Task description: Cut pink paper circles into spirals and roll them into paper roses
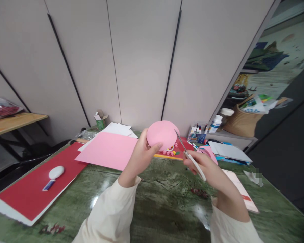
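My left hand (144,152) pinches the lower left edge of a pink paper disc (162,133), thumb in front and fingers behind, holding it up above the table. My right hand (200,159) grips scissors (195,164) with white handles. Their narrow blades point up and left and reach the disc's right edge. Whether the blades are touching the paper I cannot tell. Partly hidden behind the disc lies a red sheet (183,148) with small pink pieces and a yellow and green decoration on it.
Left on the green table (152,195) lie a pink sheet (108,148), white paper (116,129) and a red sheet (53,179) bearing a white oval object (56,172) and an eraser (49,185). Right are a pen holder (199,135), a white bottle (215,124) and a phone-like pink slab (240,189).
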A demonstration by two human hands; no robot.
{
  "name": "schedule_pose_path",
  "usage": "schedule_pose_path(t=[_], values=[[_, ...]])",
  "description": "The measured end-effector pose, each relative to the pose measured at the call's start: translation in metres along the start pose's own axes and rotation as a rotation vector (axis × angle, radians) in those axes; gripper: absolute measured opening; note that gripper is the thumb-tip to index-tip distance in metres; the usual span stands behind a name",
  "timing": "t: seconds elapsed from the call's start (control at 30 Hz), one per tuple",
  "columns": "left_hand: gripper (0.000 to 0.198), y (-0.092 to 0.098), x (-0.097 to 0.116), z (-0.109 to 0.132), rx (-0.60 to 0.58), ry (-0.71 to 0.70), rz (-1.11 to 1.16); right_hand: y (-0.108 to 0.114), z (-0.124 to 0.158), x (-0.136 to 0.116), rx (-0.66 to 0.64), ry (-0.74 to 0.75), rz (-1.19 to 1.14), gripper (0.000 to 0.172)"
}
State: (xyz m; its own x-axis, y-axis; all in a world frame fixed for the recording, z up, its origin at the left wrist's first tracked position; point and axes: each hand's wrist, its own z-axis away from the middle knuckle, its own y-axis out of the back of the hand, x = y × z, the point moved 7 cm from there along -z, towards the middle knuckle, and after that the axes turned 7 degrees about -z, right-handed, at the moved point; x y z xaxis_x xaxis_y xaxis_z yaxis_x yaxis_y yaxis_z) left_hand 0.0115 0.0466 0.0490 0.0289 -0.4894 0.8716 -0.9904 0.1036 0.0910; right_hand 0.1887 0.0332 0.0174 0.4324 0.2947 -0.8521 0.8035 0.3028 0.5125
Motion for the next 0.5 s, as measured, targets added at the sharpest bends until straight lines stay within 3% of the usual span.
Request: schedule_pose_path(t=[0.3,0.5], values=[[0.043,0.0024,-0.0022,-0.0015,-0.025,0.012,-0.023,-0.0011,-0.0004,0.0016,-0.021,-0.035,-0.017,0.034],[0.041,0.0005,-0.0034,0.0004,-0.108,0.038,-0.096,-0.001,0.0016,-0.0023,-0.018,0.005,0.038,0.033]])
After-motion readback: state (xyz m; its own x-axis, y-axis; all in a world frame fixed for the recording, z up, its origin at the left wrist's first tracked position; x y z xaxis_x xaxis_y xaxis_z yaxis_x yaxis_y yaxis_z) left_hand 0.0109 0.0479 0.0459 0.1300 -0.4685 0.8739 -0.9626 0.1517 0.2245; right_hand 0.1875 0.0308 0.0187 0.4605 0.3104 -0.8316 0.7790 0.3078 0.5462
